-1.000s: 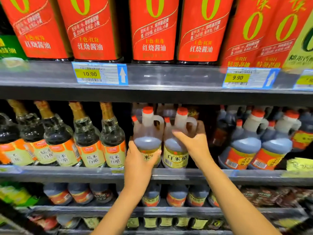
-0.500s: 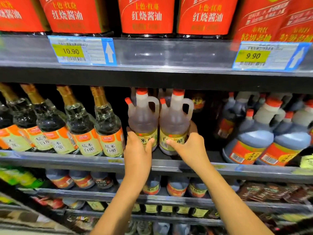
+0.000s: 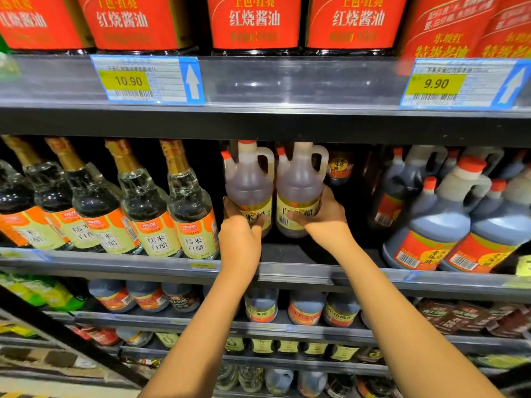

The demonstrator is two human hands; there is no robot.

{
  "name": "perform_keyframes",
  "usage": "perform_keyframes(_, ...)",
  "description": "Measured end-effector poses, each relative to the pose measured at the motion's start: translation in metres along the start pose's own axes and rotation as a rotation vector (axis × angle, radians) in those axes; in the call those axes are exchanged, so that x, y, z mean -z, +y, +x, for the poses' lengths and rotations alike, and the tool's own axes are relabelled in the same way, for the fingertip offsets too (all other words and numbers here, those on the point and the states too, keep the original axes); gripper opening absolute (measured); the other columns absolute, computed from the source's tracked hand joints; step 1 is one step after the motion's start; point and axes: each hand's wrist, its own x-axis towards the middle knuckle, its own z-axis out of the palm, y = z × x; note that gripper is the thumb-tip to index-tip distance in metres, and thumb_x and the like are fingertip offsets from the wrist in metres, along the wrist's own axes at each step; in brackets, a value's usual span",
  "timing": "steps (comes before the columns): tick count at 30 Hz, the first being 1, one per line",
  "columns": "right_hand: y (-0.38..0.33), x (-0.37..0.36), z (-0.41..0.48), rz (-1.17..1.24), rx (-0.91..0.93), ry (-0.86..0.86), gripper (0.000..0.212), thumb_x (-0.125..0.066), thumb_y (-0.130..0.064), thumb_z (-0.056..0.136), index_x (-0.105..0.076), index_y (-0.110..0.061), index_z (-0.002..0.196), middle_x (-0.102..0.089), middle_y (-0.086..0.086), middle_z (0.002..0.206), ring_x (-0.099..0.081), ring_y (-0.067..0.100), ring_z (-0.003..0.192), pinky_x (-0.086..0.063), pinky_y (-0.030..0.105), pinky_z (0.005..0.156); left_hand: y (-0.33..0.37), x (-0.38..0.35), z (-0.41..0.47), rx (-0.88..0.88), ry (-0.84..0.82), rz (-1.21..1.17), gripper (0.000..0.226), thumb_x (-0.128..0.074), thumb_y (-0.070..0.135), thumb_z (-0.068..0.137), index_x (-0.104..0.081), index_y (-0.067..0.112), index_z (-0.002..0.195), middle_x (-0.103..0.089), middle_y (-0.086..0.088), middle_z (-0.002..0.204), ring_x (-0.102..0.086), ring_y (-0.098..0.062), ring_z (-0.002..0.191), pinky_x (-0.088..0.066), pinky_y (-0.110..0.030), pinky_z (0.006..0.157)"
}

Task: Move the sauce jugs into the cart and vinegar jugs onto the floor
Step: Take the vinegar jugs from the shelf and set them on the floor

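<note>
Supermarket aisle, dark metal shelving in tiers. Middle shelf (image 3: pixel 301 254): two pale vinegar jugs side by side, touching, lifted just above the board. Left hand (image 3: pixel 240 239) — fingers wrapped around the left vinegar jug (image 3: pixel 249 191); right hand (image 3: pixel 326 218) clasps the right vinegar jug (image 3: pixel 300 191) at label height. Glass bottles (image 3: pixel 143 208) stand left, dark jugs (image 3: pixel 442 225) right. Price tags (image 3: pixel 146 80) hang on the rail above.

Single head-worn view, close to the middle shelf (image 3: pixel 287 271), facing straight into stocked shelving, angled slightly downward.
</note>
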Motion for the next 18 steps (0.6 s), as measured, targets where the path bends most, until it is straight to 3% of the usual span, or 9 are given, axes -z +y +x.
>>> perform_keyframes(8,0.002,0.0,0.006,-0.029,-0.006,-0.018,0.07,-0.082,-0.03,0.069,-0.048,-0.013,0.127,-0.06,0.007,0.127,-0.057,0.026,0.116,-0.049,0.038,0.095,0.003,-0.001,0.001,0.005,-0.004,-0.067,0.044,-0.062,0.011,0.088,-0.047,-0.017,0.118,-0.062,-0.029,0.085,-0.062,-0.042,0.078,-0.047,-0.042,0.062)
perform_keyframes(12,0.007,-0.001,0.004,-0.039,-0.033,-0.024,0.069,-0.083,-0.035,0.067,-0.051,-0.009,0.123,-0.063,0.008,0.123,-0.061,0.027,0.111,-0.052,0.039,0.091,0.003,-0.006,0.004,0.035,0.039,-0.106,0.085,-0.065,0.03,0.088,-0.014,-0.004,0.147,-0.062,-0.026,0.105,-0.061,-0.042,0.092,-0.049,-0.042,0.071)
perform_keyframes(15,0.01,-0.002,0.001,-0.089,-0.064,-0.034,0.066,-0.08,-0.034,0.069,-0.051,-0.009,0.123,-0.063,0.009,0.122,-0.06,0.029,0.112,-0.052,0.039,0.091,0.003,-0.006,0.005,0.059,0.019,-0.11,0.088,-0.062,0.035,0.089,-0.007,0.002,0.149,-0.056,-0.027,0.123,-0.059,-0.041,0.103,-0.047,-0.04,0.076)
perform_keyframes(18,0.012,-0.002,-0.001,-0.092,-0.067,-0.052,0.067,-0.08,-0.033,0.07,-0.049,-0.01,0.125,-0.062,0.011,0.124,-0.058,0.031,0.114,-0.05,0.043,0.094,0.0,-0.005,0.009,0.038,0.003,-0.139,0.088,-0.063,0.034,0.088,-0.008,0.003,0.149,-0.056,-0.028,0.124,-0.059,-0.041,0.104,-0.05,-0.043,0.079)
